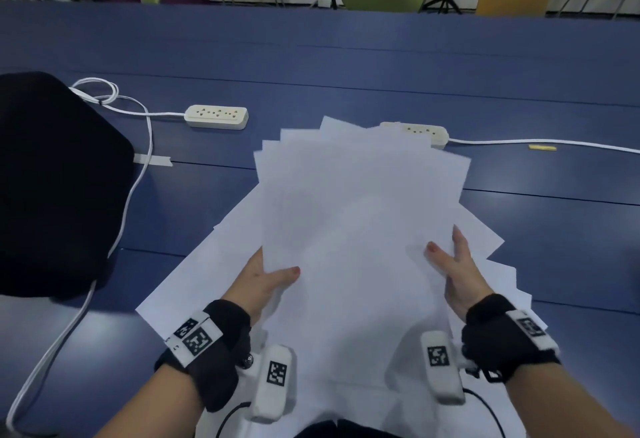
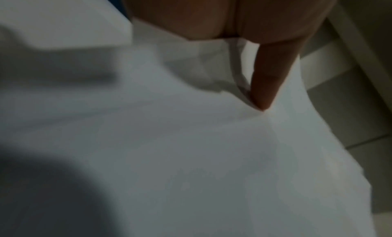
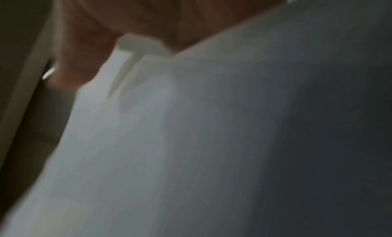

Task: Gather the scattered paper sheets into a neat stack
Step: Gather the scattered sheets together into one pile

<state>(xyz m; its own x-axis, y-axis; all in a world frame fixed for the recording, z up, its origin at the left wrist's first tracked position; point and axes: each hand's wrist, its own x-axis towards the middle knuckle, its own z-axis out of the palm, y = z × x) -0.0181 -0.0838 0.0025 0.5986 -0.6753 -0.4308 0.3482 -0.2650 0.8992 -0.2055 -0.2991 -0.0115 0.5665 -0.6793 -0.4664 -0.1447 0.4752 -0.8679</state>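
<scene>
Both hands grip a fanned bundle of paper sheets by its side edges. The left hand has its thumb on top and fingers clamped underneath; the right hand pinches the opposite edge the same way. The sheets spread unevenly beyond the fingers, over the blue worktop. Past the sheets' far edge lie two power strips.

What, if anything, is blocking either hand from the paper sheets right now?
Nothing visible. The left hand and right hand already grip the paper sheets at opposite edges, thumbs on top.
</scene>
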